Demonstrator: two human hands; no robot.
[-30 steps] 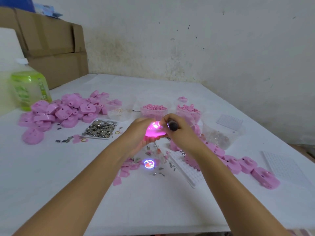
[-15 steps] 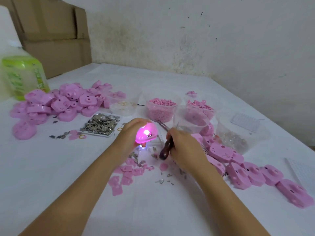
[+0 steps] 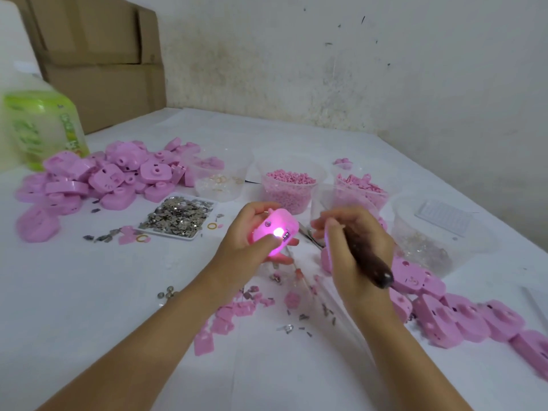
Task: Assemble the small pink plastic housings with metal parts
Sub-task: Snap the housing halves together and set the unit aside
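The left hand's (image 3: 246, 244) fingers (image 3: 267, 240) curl round one pink housing (image 3: 275, 229), thumb pressed on its face, where a light glows. The hand is raised above the tabletop (image 3: 89, 292), palm turned inward. Just beside it, the right hand (image 3: 353, 247) wraps one dark-handled tool (image 3: 367, 256), handle end pointing down and toward the person; the tip is hidden. Small pink bits and metal scraps lie under both hands. One tray of metal parts (image 3: 178, 216) sits left of the hands. At least four clear tubs (image 3: 289, 188) stand behind. One heap of housings (image 3: 112, 176) lies far left, and a row of them (image 3: 459, 318) lies to the right. Open tabletop lies beside the left forearm. One green bottle (image 3: 41, 126) and two stacked cardboard boxes (image 3: 98, 54) stand at the far left.
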